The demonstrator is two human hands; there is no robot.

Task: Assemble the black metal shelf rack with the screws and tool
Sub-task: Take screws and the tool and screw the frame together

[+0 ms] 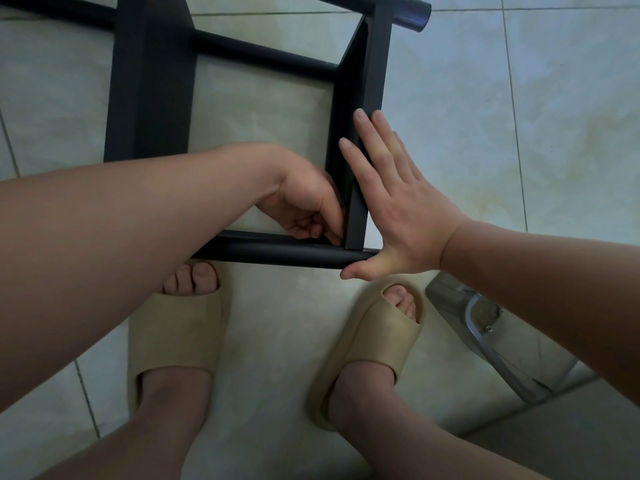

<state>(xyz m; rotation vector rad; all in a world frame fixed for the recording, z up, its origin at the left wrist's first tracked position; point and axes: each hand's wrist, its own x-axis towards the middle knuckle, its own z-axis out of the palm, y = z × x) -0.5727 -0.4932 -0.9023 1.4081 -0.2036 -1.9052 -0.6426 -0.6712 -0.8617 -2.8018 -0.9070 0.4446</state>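
Pale floor tiles under beige slides. Just beyond, presses spread right hand flat against side bar of black rack on tiles; curls left hand at inner corner joint, pinching or not, cannot tell.

Views: 1. Mount: wide-angle camera on the person's head. Facing: forward and steeply down onto the tiled floor. Range: close; 2 forearms enter from the left and right frame edges. Upper edge cuts off the black rack. Lower half holds the wearer's own feet in slippers, directly beneath the lens.
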